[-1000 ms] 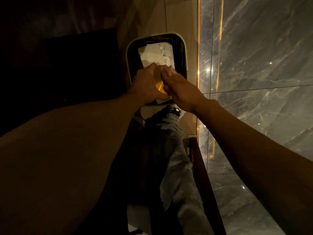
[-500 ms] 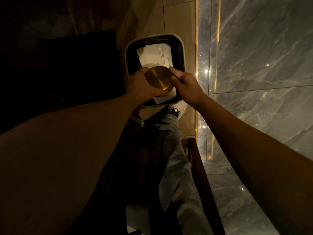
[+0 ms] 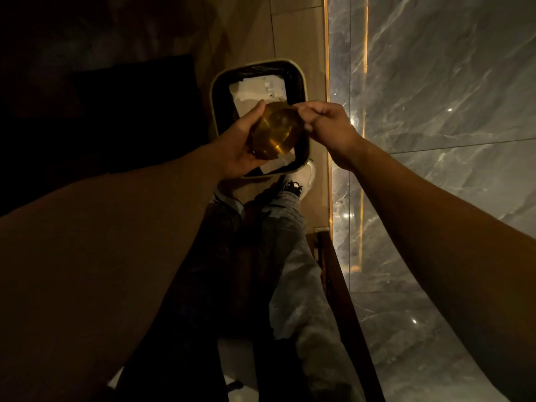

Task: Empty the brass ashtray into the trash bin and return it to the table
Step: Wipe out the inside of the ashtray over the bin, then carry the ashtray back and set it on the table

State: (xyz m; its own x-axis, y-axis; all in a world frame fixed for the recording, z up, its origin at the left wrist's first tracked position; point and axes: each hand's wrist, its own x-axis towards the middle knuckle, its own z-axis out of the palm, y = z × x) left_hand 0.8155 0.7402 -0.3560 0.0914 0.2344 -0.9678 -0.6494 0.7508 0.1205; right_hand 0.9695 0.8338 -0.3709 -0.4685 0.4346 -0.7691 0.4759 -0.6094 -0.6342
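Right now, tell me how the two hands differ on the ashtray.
The left hand cups the ashtray from the side and below, fingers spread; the right hand only pinches its far rim, fingers curled. The left carries most of it; the right merely steadies. Both are over the trash bin.

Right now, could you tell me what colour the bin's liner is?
Black, inside a pale rim; the head view shows the liner.

One brass ashtray (image 3: 275, 132), one trash bin (image 3: 216, 91), two hands, left hand (image 3: 242, 143) and right hand (image 3: 327, 126), one white paper sheet (image 3: 255, 91) in bin, one white shoe (image 3: 304, 177)
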